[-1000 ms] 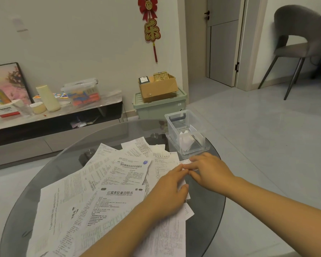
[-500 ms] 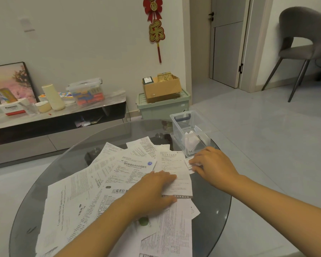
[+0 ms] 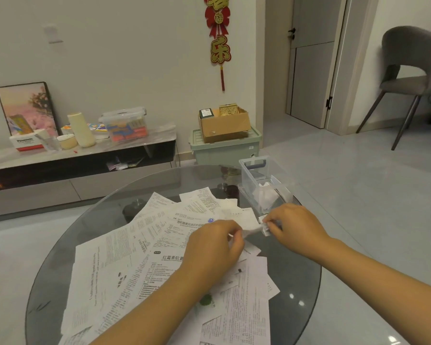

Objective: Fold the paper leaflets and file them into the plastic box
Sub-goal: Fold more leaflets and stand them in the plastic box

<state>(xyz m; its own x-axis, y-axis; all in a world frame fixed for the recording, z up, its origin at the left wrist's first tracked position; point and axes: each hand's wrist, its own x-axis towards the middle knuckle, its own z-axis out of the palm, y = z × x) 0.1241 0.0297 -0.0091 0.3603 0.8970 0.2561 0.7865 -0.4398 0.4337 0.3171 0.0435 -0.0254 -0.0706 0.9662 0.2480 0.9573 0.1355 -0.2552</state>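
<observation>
Both hands work over a round glass table [image 3: 60, 282] strewn with printed leaflets [image 3: 125, 265]. The left hand [image 3: 213, 247] has its fingers curled, its grip pinching the near edge of one leaflet [image 3: 249, 226] that is lifted slightly off the pile. The right hand [image 3: 296, 226] pinches the far end of the same leaflet, thumb and fingertips closed on a small folded corner with print showing. The sheet spans the short gap between the two hands, slack and partly bent. Just beyond the right hand, at the table's far right edge, stands the clear plastic box [image 3: 249, 168], open on top, with a few folded white papers [image 3: 266, 195] already inside it. The other leaflets lie flat and overlapping across the middle and near part of the table, some under the left forearm. Behind the table a low cabinet [image 3: 85, 158] runs along the wall, and a cardboard box [image 3: 224, 125] sits on a green bin [image 3: 224, 150].
</observation>
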